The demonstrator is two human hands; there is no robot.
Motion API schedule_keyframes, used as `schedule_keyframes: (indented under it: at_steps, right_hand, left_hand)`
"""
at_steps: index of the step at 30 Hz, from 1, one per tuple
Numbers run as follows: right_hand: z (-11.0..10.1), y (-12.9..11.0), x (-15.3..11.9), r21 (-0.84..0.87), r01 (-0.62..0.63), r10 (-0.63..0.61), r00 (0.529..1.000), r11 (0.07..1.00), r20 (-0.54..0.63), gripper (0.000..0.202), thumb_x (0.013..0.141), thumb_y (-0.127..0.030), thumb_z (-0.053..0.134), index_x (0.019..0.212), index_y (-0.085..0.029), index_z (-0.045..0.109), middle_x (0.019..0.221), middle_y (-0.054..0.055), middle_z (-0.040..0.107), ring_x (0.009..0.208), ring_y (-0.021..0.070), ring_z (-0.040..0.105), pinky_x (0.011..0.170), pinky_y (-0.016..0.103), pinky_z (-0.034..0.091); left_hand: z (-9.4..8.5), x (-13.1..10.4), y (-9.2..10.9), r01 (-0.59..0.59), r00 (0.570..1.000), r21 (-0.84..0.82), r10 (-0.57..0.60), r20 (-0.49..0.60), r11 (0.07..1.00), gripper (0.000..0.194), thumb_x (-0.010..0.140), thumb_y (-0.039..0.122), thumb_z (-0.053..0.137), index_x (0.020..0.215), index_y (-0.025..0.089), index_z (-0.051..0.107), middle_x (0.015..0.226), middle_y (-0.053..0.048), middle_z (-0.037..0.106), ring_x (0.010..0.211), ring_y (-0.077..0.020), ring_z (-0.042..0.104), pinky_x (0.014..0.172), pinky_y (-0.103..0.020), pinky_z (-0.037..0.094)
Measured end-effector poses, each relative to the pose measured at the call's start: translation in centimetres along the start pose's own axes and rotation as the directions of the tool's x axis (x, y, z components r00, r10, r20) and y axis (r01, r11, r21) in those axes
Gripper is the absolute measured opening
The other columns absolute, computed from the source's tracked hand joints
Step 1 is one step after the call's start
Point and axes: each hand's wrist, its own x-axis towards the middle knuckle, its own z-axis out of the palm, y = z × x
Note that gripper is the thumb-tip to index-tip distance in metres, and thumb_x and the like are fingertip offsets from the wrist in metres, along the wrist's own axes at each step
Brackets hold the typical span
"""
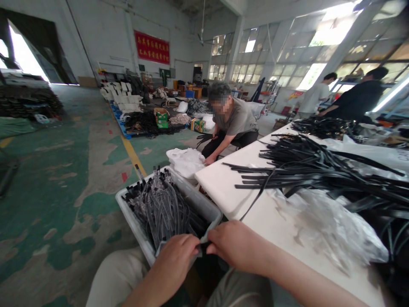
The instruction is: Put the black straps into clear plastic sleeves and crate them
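While both hands meet at the lower centre of the frame, the head view shows the left hand [175, 264] and the right hand [238, 246] pinching a short dark piece of strap [204, 246] between them. The left fingers are curled nearly closed, their tips pressed on its left end; the right thumb and index finger are closed on its right end, with the other fingers folded behind. The two sets of fingertips are near each other but apart. The visible piece points left to right across the frame, its long axis close to level. A thin black strip [258, 194] slants from the top of the right hand toward the upper right, over the table edge to the black pile [303, 164]; whether it is part of the same strap cannot be told.

Just beyond the left hand, left of centre, sits a grey bin [124, 209] full of dark straps, many of them curving up toward its far end. To the right, the white table [220, 179] bears the pile and a crumpled clear bag [335, 230]. A white bag [185, 160] lies beyond the bin, by a crouching person [241, 119] holding dark strips. Two more people stand at the upper right.
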Motion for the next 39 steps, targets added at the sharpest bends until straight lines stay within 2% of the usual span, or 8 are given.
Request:
schedule_keyframes:
  at_steps: [5, 9, 12, 17, 20, 26, 32, 39]
  right_hand:
    - [-2.4, 1.1, -0.1, -0.087, -0.189, 0.19, 0.982, 0.978, 0.0, 0.026, 0.097, -0.032, 0.05, 0.083, -0.017, 0.066, 0.081, 0.008, 0.075, 0.077, 0.0259, 0.072, 0.059, 0.03, 0.039]
    - [-3.2, -2.3, 1.9, -0.046, -0.027, 0.026, 0.999, 0.999, -0.025, 0.028, 0.098, -0.033, 0.048, 0.084, -0.016, 0.065, 0.083, 0.007, 0.074, 0.075, 0.0232, 0.071, 0.055, 0.03, 0.036]
    - [-3.8, -4.5, 2.7, -0.041, 0.047, -0.049, 0.998, 0.998, -0.026, 0.03, 0.099, -0.036, 0.046, 0.087, -0.015, 0.063, 0.085, 0.008, 0.074, 0.076, 0.0224, 0.071, 0.054, 0.031, 0.035]
    - [-5.6, -3.8, 0.7, -0.077, -0.105, 0.105, 0.994, 0.991, -0.009, 0.026, 0.099, -0.036, 0.046, 0.088, -0.017, 0.062, 0.081, 0.007, 0.073, 0.07, 0.0231, 0.07, 0.052, 0.031, 0.032]
    - [-5.7, -4.1, 0.6, -0.072, -0.154, 0.155, 0.988, 0.985, 0.012, 0.027, 0.099, -0.033, 0.044, 0.086, -0.018, 0.062, 0.08, 0.006, 0.074, 0.071, 0.0233, 0.07, 0.054, 0.031, 0.031]
    - [-4.2, -5.8, 2.3, 0.052, -0.111, 0.11, 0.994, 0.992, 0.027, 0.025, 0.099, -0.031, 0.044, 0.089, -0.017, 0.061, 0.086, 0.009, 0.073, 0.075, 0.0216, 0.068, 0.057, 0.03, 0.031]
    - [-6.5, -1.9, -0.3, 0.256, -0.185, 0.189, 0.982, 0.949, 0.009, 0.031, 0.098, -0.032, 0.043, 0.074, -0.019, 0.057, 0.066, 0.0, 0.06, 0.059, 0.0132, 0.051, 0.056, 0.025, 0.031]
    - [-4.9, -3.5, 2.7, 0.37, -0.202, 0.227, 0.973, 0.907, -0.027, 0.024, 0.093, -0.03, 0.051, 0.074, -0.017, 0.058, 0.066, 0.0, 0.06, 0.059, 0.0125, 0.05, 0.056, 0.024, 0.032]
  left_hand:
    - [-1.4, -1.4, -4.8, 0.131, 0.966, 0.145, -0.094, -0.241, 0.981, 0.029, 0.097, 0.027, 0.036, 0.082, 0.021, 0.06, 0.078, -0.005, 0.071, 0.075, -0.0221, 0.069, 0.067, -0.031, 0.044]
    - [-1.0, -0.6, -3.3, 0.044, 0.857, 0.234, 0.084, -0.509, 0.971, 0.042, 0.101, 0.035, 0.03, 0.067, 0.023, 0.05, 0.056, 0.001, 0.06, 0.054, -0.0173, 0.062, 0.054, -0.029, 0.039]
    - [-1.2, -0.4, -1.9, -0.082, 0.76, 0.236, 0.214, -0.614, 0.968, 0.042, 0.102, 0.031, 0.029, 0.066, 0.023, 0.049, 0.054, 0.003, 0.058, 0.053, -0.0152, 0.061, 0.052, -0.027, 0.039]
    - [-3.6, -2.1, -5.7, -0.012, 0.675, 0.311, 0.237, -0.699, 0.95, 0.037, 0.101, 0.031, 0.035, 0.07, 0.022, 0.053, 0.054, 0.002, 0.059, 0.051, -0.0158, 0.06, 0.052, -0.027, 0.04]
    - [-3.9, -2.2, -6.4, 0.016, 0.706, 0.326, 0.22, -0.673, 0.945, 0.037, 0.1, 0.031, 0.035, 0.068, 0.023, 0.051, 0.052, 0.003, 0.057, 0.049, -0.0164, 0.059, 0.05, -0.028, 0.038]
    - [-3.0, -0.2, -1.8, -0.17, 0.808, 0.225, 0.266, -0.526, 0.959, 0.041, 0.101, 0.028, 0.026, 0.068, 0.022, 0.05, 0.058, 0.0, 0.058, 0.056, -0.0176, 0.061, 0.056, -0.029, 0.038]
    - [-6.0, 0.5, -4.4, -0.016, 0.824, -0.051, -0.016, -0.566, 0.999, 0.043, 0.099, 0.039, 0.03, 0.065, 0.022, 0.05, 0.054, 0.0, 0.052, 0.055, -0.0186, 0.056, 0.057, -0.029, 0.035]
    - [-5.0, 3.0, -1.1, -0.157, 0.904, -0.082, 0.11, -0.414, 0.984, 0.044, 0.1, 0.041, 0.028, 0.067, 0.022, 0.051, 0.061, 0.001, 0.058, 0.061, -0.0162, 0.058, 0.06, -0.027, 0.036]
